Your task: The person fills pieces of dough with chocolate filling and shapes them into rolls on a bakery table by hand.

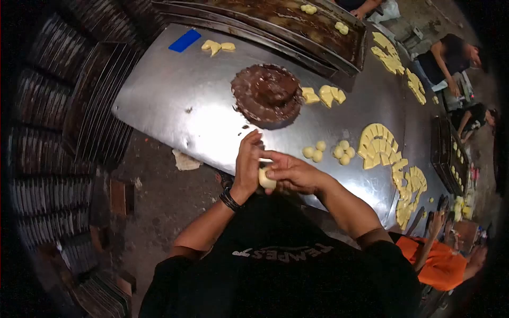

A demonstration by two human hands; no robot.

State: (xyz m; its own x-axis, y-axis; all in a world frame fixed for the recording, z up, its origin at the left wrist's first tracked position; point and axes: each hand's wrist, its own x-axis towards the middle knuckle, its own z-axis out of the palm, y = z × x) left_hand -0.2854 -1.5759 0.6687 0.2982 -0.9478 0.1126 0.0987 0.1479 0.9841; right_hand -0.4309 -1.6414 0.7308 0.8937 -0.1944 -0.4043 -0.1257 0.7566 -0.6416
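Between my two hands, just above the table's near edge, is a pale dough ball (pixel 266 178). My left hand (pixel 247 165) is upright beside it, with its fingers stretched out. My right hand (pixel 293 172) has its thumb and fingers around the dough. Beyond my hands a large mound of brown chocolate-like paste (pixel 268 94) lies on the metal table (pixel 159 90). Groups of round dough balls (pixel 344 152) rest to the right of my hands. Yellow cut dough pieces (pixel 377 144) are spread further right, and a few (pixel 325 96) lie beside the paste.
A blue scraper (pixel 184 41) lies at the far left of the table. Large trays (pixel 254 21) stand along the far side, one holding dough. Tray racks (pixel 47 191) fill the left. At the right are several people, one in an orange shirt (pixel 437 262), and another tray (pixel 444 153).
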